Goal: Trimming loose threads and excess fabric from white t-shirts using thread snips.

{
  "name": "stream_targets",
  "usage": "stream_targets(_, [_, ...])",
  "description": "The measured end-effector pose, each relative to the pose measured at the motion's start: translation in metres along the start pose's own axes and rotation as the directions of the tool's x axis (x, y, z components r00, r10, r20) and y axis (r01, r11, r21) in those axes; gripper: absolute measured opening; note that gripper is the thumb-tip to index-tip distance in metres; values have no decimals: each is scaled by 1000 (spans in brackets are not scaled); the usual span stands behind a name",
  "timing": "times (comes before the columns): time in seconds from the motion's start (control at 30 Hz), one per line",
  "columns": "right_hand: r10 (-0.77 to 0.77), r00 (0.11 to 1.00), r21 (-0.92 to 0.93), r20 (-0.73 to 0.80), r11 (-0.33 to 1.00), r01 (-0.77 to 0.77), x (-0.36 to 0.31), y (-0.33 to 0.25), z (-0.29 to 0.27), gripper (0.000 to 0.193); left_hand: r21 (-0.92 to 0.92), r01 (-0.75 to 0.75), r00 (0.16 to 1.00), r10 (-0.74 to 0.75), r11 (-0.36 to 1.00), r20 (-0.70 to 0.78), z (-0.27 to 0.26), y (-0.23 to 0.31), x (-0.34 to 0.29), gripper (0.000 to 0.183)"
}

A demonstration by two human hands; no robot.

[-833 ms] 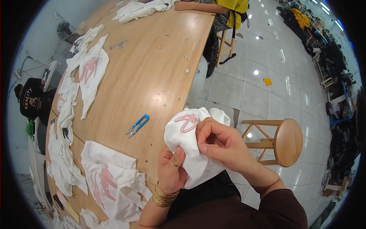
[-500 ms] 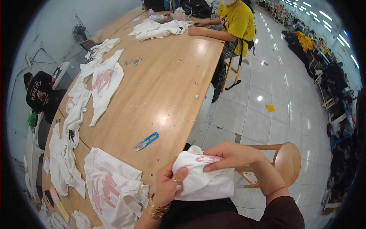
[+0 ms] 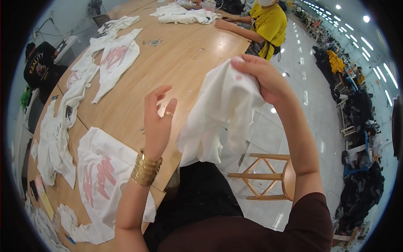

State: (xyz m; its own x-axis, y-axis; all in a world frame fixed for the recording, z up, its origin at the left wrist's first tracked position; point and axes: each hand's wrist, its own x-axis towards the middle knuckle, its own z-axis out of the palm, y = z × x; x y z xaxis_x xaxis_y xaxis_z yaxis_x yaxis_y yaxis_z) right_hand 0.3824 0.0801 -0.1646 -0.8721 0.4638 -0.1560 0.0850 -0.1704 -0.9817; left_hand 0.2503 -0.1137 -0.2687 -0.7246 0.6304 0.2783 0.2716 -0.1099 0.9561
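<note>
We hold our right hand (image 3: 261, 77) up beyond the near right edge of the pale wooden desk (image 3: 176, 63), thumb and fingers closed together on the top of a white cloth garment with a small pink patch (image 3: 214, 107). From this grip the garment hangs down in loose folds, covering part of the desk's right edge from view; we cannot tell whether its lower end touches the desk. Our left hand (image 3: 158, 115) is raised in front of the desk's near right part with nothing in it, the fingers gently curled and the thumb well apart from them. Gold metal bangles (image 3: 146, 168) ring our left wrist.

On the near left part of the desk we see a crumpled white garment with large pink lettering (image 3: 93, 174), partly behind our left forearm. Along the desk's left side lie a white garment with thin dark lettering (image 3: 54, 145) and, farther up, a long white garment with a pink print (image 3: 119, 63).

To the right of the desk stands a round-topped wooden stool (image 3: 289, 178) on the grey tiled floor (image 3: 300, 113). At the desk's far right side we see a co-worker in a yellow shirt (image 3: 270, 25), a forearm resting on it; beyond its left side is a person in a black shirt (image 3: 40, 69).
</note>
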Motion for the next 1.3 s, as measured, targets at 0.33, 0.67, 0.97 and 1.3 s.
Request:
stream_targets(0.33, [-213, 947, 94, -240, 966, 241, -3, -28, -11, 15, -214, 159, 933, -76, 964, 352, 48, 4, -35, 38])
stream_targets(0.67, [-368, 827, 15, -426, 911, 412, -19, -63, -67, 18, -346, 278, 907, -126, 896, 402, 15, 20, 3, 16])
stream_targets(0.97, [-330, 941, -214, -72, 927, 308, -66, -129, -109, 16, -59, 140, 946, -116, 988, 303, -1, -10, -5, 14])
stream_targets(1.3, [-346, 896, -153, -279, 937, 314, -137, -181, -161, 21, 522, -357, 815, -15, 775, 580, 28, -110, -53, 9])
